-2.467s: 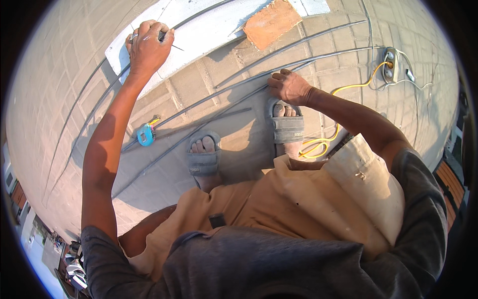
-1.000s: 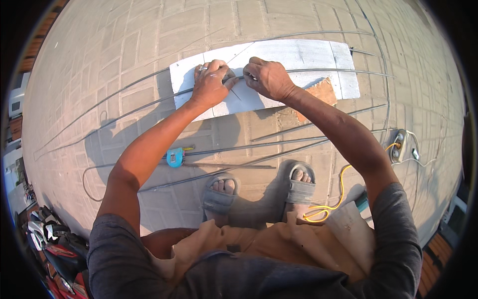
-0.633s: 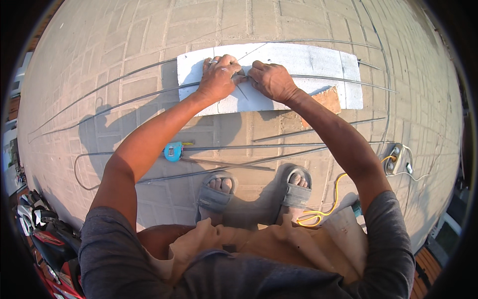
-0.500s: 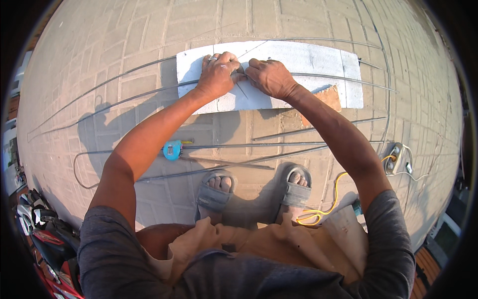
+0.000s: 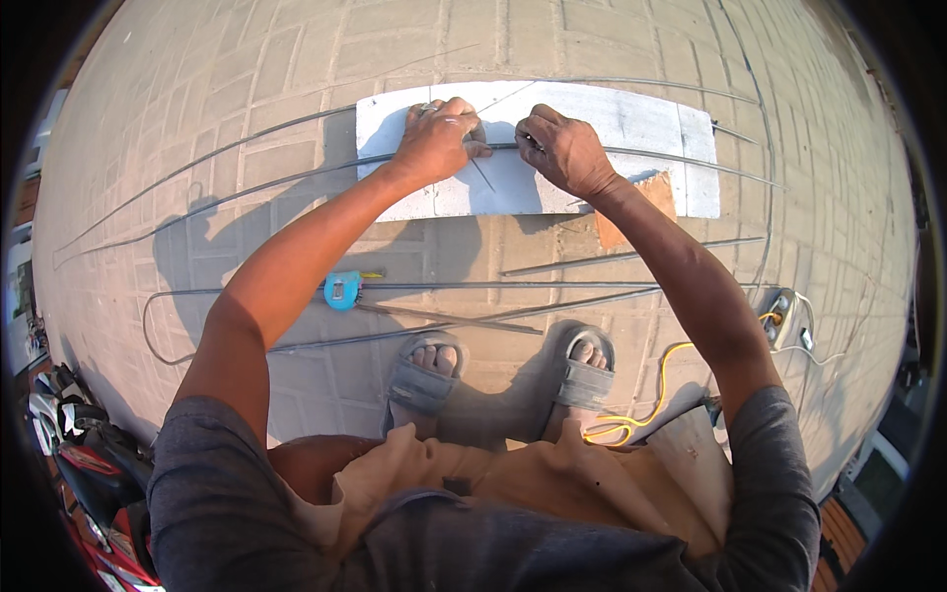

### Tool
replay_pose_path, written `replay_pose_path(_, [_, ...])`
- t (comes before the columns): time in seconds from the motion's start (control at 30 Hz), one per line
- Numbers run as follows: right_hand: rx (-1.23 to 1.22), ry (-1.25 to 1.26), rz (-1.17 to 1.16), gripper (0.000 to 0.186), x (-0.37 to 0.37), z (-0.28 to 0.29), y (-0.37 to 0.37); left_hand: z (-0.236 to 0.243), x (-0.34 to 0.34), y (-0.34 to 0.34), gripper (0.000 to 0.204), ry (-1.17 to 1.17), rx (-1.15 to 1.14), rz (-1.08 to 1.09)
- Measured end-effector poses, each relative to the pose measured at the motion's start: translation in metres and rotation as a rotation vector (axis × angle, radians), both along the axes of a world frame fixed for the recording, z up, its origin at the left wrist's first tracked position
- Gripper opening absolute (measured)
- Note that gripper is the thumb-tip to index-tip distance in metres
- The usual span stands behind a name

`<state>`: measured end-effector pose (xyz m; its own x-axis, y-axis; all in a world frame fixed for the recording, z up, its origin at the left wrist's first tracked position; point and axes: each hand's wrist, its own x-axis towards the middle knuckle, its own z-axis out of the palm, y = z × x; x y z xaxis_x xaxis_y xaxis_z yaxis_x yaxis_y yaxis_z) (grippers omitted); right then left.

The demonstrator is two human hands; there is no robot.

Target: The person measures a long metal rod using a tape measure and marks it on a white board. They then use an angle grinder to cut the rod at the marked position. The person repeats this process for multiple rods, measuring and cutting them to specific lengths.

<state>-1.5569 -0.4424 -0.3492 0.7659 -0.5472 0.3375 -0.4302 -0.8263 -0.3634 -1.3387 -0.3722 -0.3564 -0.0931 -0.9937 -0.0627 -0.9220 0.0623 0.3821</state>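
Note:
A long dark steel rod (image 5: 656, 153) lies across a white board (image 5: 646, 118) on the ground. My left hand (image 5: 436, 143) is bent over this rod, its thumb against it and its fingers curled at the far side. A thin dark wire-like line (image 5: 480, 175) slants toward me from below that thumb. Just to the right, my right hand (image 5: 567, 153) is closed above the rod. Something small and dark shows between its thumb and fingers, too hidden to name. A short stretch of rod is visible between the hands.
An orange-brown brick-like piece (image 5: 641, 202) touches the board's near right side. Closer to my sandals (image 5: 426, 375) lie more rods (image 5: 552, 285) and a blue tape measure (image 5: 342, 290). At the right are a power strip (image 5: 781, 311) and a yellow cord (image 5: 659, 395).
My right hand has moved to the right, away from my left hand, and a gap has opened between them. The left hand stays at about the same spot on the rod.

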Motion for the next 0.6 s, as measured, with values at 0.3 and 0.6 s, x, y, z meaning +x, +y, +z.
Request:
replay_pose_path(0.3, [0.042,0.198,0.36,0.015,-0.027,0.022,0.073,0.018,0.007,0.001,0.041,-0.054,0.044,-0.152])
replay_pose_path(0.6, [0.17,0.329,-0.394,0.024,-0.21,0.067,-0.012,0.019,0.229,0.071,0.036,-0.348,0.056,-0.12])
